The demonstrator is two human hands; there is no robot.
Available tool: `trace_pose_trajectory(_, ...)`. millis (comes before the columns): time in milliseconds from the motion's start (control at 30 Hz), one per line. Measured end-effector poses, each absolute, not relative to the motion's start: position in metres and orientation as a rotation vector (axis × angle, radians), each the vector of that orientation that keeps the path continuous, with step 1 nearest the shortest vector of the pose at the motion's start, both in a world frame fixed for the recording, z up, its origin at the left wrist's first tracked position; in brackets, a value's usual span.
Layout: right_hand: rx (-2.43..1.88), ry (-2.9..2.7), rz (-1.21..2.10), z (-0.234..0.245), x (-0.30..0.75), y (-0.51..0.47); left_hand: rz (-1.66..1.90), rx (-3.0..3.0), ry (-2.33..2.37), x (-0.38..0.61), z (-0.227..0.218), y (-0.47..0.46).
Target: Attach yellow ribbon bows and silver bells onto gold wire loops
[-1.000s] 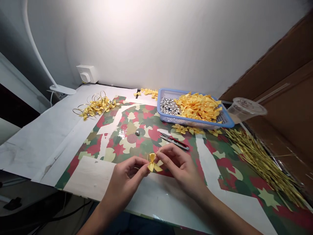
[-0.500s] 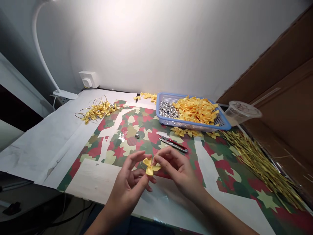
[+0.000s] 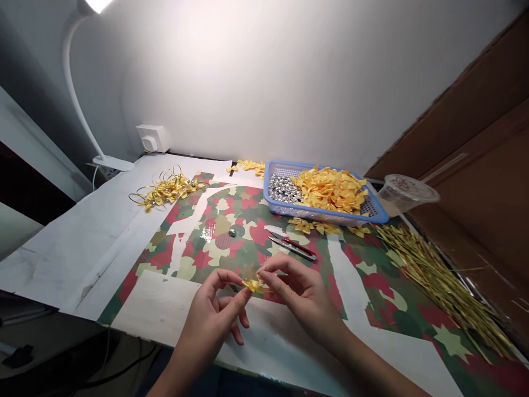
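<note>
A small yellow ribbon bow [image 3: 253,285] is pinched between the thumb and forefinger of my left hand [image 3: 217,309], seen nearly edge-on. My right hand [image 3: 303,292] is closed, its thumb and forefinger pressed together just above and right of the bow's middle. Whatever lies between those right fingertips is too small to make out. Beyond my hands, a single silver bell [image 3: 232,232] rests on the camouflage-patterned sheet [image 3: 243,212]. Thread snips [image 3: 292,246] with a red part lie just past my right hand.
A blue basket [image 3: 326,216] holds silver bells and many yellow bows. Finished-looking bows with gold wire loops [image 3: 171,187] are heaped at left. Gold wire ties [image 3: 438,281] lie at right, by a clear plastic tub [image 3: 407,193] and cardboard [image 3: 475,143]. A white lamp [image 3: 78,105] stands back left.
The bow has tipped from facing me to nearly edge-on in my left fingers. My right fingertips have stayed close to its middle, and the view has shifted slightly.
</note>
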State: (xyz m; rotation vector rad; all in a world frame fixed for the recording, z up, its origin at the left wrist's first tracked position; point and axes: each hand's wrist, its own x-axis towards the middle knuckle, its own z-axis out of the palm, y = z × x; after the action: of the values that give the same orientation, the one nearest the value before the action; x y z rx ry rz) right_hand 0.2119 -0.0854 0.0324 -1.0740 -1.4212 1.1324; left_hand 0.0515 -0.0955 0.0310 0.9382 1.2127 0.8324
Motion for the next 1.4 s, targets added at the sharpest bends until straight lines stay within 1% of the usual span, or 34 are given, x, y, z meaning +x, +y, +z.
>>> trace_pose_trajectory(100,-1.063,-1.407,1.155,0.033,0.212,-0.086,0.767,0.948,1.183,0.052,0.031,-0.097)
trace_pose_trajectory(567,-1.049,-1.330,1.283,0.034,0.212,-0.086,0.822,0.935,1.056,0.055,0.034,-0.096)
trace_pose_trajectory(667,-1.102,-1.326,1.274,0.030,0.212,-0.084,0.824,0.919,1.071,0.053,0.032,-0.095)
trace_pose_trajectory(800,-1.246,-1.229,1.183,0.022,0.215,-0.076,0.819,0.957,1.103,0.046,0.026,-0.092)
trace_pose_trajectory(900,-1.364,-1.047,1.139,0.018,0.221,-0.067,0.801,1.055,1.159,0.038,0.023,-0.088)
trace_pose_trajectory(1000,-1.369,-0.971,1.156,0.015,0.228,-0.062,0.762,1.212,1.229,0.031,0.023,-0.084)
trace_pose_trajectory(1067,-1.339,-1.062,1.110,0.015,0.230,-0.062,0.722,1.316,1.264,0.027,0.025,-0.082)
trace_pose_trajectory(1200,-1.211,-1.500,0.819,0.016,0.225,-0.068,0.676,1.505,1.308,0.024,0.028,-0.083)
trace_pose_trajectory(1300,-1.047,-1.897,0.623,0.016,0.215,-0.076,0.695,1.579,1.267,0.024,0.027,-0.086)
trace_pose_trajectory(1400,-0.937,-2.104,0.471,0.013,0.205,-0.081,0.755,1.572,1.228,0.023,0.026,-0.090)
